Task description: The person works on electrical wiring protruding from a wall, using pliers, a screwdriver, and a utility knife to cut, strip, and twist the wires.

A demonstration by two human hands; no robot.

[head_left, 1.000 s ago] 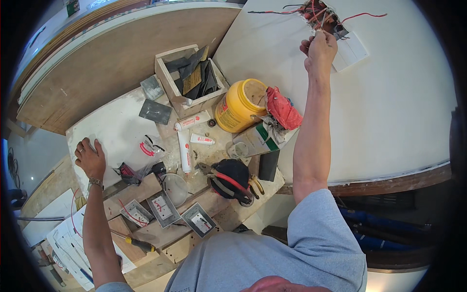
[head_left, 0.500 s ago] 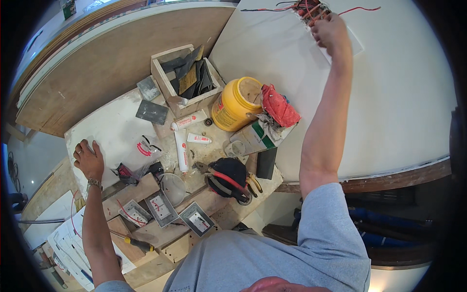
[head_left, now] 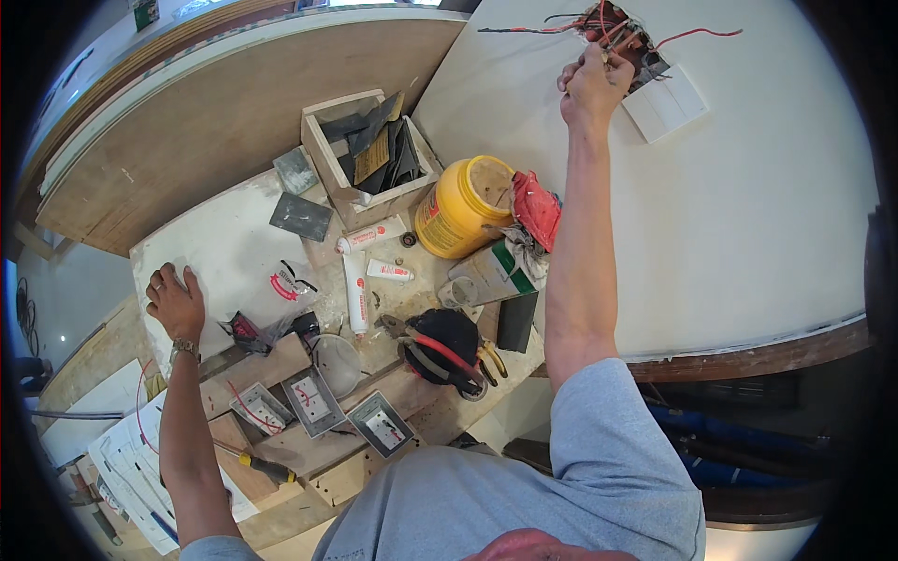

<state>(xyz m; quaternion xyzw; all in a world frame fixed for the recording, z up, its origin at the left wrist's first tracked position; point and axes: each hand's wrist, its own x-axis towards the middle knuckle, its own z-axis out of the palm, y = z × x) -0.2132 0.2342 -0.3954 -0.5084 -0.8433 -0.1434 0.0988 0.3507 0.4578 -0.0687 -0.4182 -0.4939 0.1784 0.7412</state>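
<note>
My left hand (head_left: 176, 304) lies with fingers spread on a white board (head_left: 215, 224) at the left of the work surface. My right hand (head_left: 594, 86) is raised to a ragged wall opening (head_left: 632, 42) at the top right, fingers closed on a wire at its lower edge; the fingertips are partly hidden. Loose red and dark wires (head_left: 700, 34) stick out of the opening. A white rectangular plate (head_left: 664, 105) sits just below it, to the right of my hand.
A wooden box of sandpaper (head_left: 374, 150), yellow tub (head_left: 449, 215), red plastic bag (head_left: 535, 206), tubes (head_left: 355, 290), pliers (head_left: 440, 346), metal boxes (head_left: 313, 402) and a screwdriver (head_left: 267, 467) crowd the surface. A plywood panel (head_left: 215, 112) stands behind.
My right hand moved up and right half a second ago and is now back lower left at the opening, baring more of the white plate. My left hand stays on the board.
</note>
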